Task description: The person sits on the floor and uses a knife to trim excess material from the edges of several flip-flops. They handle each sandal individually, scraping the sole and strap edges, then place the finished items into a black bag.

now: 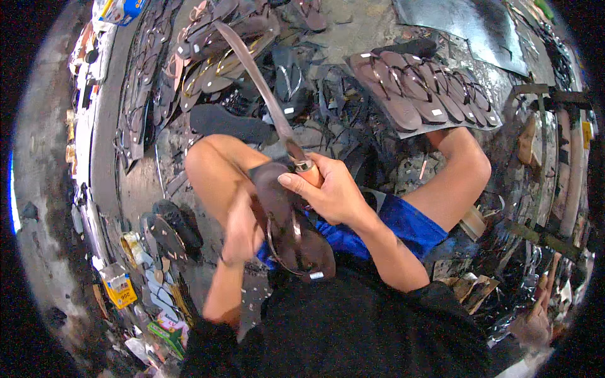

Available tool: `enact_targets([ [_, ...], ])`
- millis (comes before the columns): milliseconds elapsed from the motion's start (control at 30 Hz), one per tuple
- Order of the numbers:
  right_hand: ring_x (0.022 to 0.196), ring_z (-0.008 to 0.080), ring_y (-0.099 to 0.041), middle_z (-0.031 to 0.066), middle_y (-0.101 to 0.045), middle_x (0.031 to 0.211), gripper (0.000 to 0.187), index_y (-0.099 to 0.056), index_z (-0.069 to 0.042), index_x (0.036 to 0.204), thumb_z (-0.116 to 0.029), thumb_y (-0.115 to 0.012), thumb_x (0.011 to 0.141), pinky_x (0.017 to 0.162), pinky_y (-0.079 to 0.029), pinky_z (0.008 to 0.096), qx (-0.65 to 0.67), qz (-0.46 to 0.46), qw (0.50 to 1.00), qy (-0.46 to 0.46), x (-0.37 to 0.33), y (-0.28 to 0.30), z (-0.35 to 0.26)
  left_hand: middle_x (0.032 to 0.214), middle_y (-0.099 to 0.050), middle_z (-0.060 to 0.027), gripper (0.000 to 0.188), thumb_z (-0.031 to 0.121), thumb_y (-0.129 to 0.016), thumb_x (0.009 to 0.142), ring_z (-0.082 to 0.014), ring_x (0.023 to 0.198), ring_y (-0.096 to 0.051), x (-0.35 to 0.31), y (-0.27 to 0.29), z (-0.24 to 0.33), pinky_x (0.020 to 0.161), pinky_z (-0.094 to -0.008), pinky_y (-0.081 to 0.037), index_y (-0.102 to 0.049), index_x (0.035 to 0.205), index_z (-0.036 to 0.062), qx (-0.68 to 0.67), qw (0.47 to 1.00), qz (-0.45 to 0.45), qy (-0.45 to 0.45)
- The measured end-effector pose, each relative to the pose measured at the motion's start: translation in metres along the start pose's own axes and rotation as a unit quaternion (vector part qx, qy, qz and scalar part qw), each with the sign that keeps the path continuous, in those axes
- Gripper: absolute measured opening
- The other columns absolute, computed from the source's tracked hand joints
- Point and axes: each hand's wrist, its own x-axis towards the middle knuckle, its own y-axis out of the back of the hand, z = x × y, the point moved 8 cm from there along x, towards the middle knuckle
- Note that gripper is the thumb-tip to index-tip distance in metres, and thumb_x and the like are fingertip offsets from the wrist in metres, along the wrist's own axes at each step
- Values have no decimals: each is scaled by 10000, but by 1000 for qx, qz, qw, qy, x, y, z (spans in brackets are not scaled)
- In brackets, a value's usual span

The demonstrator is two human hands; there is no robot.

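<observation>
My right hand point(334, 191) is closed around the orange-brown wooden handle of a long knife point(258, 79). Its slightly curved blade points up and to the left, away from me. A dark brown flip-flop point(280, 205) with thong straps and a small white label at its near end lies over my lap, sole pad facing up. The knife handle is just above its right edge. My left hand point(242, 230) is beside the flip-flop's left edge, smeared by motion, so its grip cannot be made out.
A row of brown flip-flops point(413, 94) lies on a sheet at the far right. More flip-flops point(220, 69) are heaped at the far left. Dark scraps point(334, 142) litter the floor between my legs. A yellow box point(120, 286) stands at the left, and a dark sheet point(463, 28) lies far right.
</observation>
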Motion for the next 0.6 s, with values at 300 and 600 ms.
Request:
enact_targets([
  [300,758,227,-666,136,-724,1029,347,-700,-38,1153,-110,-780,823,670,-547,343,-200,56,966,157,-113,23,-6,1058,-682,-19,346,315,-526,1048,-83,935,-633,-25,2,106,818,-244,-509,-639,1171,12,266,933,106,-218],
  [600,806,265,-684,112,-726,1059,398,-700,-58,1153,-159,-815,786,718,-551,344,-294,86,928,211,-110,35,-27,1110,-644,-159,461,345,-472,1048,-272,878,-700,-38,-6,61,717,-386,-598,-425,1358,8,299,945,44,-123],
])
